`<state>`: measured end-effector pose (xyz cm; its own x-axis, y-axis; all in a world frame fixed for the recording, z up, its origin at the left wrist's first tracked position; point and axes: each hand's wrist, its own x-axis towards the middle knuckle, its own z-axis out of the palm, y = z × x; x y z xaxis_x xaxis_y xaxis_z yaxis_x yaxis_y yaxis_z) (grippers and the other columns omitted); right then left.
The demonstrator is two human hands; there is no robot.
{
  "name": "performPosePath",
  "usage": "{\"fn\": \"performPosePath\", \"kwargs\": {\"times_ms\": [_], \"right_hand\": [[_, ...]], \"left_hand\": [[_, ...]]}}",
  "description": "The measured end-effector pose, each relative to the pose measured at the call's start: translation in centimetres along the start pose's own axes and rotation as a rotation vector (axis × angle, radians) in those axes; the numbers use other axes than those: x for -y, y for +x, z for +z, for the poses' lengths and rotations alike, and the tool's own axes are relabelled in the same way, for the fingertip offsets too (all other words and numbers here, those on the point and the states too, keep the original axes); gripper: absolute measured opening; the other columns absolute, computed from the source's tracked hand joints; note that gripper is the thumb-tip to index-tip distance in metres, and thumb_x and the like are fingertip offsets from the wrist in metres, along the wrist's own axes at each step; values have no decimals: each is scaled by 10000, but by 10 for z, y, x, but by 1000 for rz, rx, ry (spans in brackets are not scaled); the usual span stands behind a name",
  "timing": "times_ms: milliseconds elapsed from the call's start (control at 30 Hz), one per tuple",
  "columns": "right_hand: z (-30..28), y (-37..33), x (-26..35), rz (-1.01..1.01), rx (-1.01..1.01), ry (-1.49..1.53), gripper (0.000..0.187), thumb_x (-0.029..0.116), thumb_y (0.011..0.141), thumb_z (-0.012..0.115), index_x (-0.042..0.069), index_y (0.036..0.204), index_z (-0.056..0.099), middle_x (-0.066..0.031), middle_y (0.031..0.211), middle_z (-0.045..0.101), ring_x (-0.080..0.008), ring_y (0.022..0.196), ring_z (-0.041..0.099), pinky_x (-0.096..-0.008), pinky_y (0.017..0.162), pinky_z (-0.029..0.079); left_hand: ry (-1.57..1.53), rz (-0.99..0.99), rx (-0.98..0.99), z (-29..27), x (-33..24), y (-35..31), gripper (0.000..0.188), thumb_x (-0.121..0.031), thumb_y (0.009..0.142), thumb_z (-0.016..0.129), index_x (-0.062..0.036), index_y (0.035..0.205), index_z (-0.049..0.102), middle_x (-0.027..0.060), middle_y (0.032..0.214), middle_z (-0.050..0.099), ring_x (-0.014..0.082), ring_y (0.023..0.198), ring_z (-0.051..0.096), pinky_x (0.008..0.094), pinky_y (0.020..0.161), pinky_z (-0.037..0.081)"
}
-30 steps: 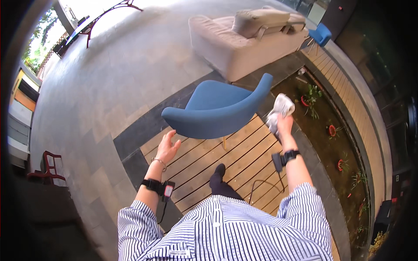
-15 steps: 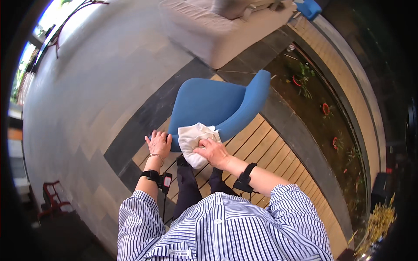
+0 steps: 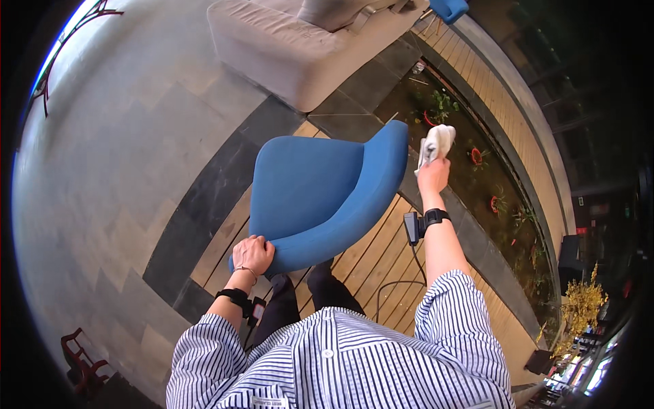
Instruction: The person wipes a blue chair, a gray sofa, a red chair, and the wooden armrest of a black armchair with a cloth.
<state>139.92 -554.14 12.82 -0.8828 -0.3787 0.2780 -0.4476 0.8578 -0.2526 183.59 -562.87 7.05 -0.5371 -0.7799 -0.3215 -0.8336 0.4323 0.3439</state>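
Observation:
In front of me stands a blue upholstered chair, its curved back toward the right and near side. My left hand is closed over the near left end of its backrest, fingers curled on the rim. Out to the right, beyond the outer side of the backrest, my right hand grips a bunched white cloth. The cloth is held up in the air, apart from the chair, and looks slightly blurred. Black bands with small devices sit on both wrists.
Wooden decking lies under the chair and my feet, edged by dark stone. On the right is a sunken pond with potted plants. A beige sofa stands ahead, another blue chair far off. Yellow flowers are at lower right.
My right hand has lifted the cloth off the near part of the backrest and swung it outward to the right. My left hand now curls round the backrest's end, where it lay flatter before.

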Motion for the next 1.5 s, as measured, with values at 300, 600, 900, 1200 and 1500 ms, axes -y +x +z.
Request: {"fn": "performPosePath", "kwargs": {"times_ms": [300,600,900,1200,1500], "right_hand": [[-1,-172,75,-1130,708,362,274,68,709,597,192,951,637,-68,868,583,-273,893,565,-418,744,463],[51,3,17,-849,296,-25,133,199,864,496,130,899,604,-104,854,571,-301,820,547,-428,656,460],[62,-52,73,-991,1157,-379,269,159,732,573,118,991,631,-150,879,649,-325,832,633,-434,731,494],[178,12,130,-813,638,-333,241,168,799,556,159,1036,596,-133,903,655,-321,843,638,-437,714,505],[233,-206,165,-1192,1308,156,343,123,767,543,112,1109,565,-181,995,627,-324,910,603,-416,793,470]], "left_hand": [[-12,-46,-13,-14,7,3,275,-271,754,494,-34,687,615,156,729,588,340,733,590,425,690,467],[56,-37,25,3,-10,1,278,-287,776,498,-47,690,611,120,756,600,282,775,604,398,701,479],[26,-47,-13,4,-4,-1,234,-243,755,519,-41,650,568,116,710,571,289,730,577,403,660,469],[-18,-69,-72,6,0,0,233,-259,723,548,-54,613,563,96,654,539,260,680,557,375,640,454],[-38,-74,-87,8,-2,6,208,-254,710,574,-72,610,566,84,653,533,240,667,548,356,649,439]]}}
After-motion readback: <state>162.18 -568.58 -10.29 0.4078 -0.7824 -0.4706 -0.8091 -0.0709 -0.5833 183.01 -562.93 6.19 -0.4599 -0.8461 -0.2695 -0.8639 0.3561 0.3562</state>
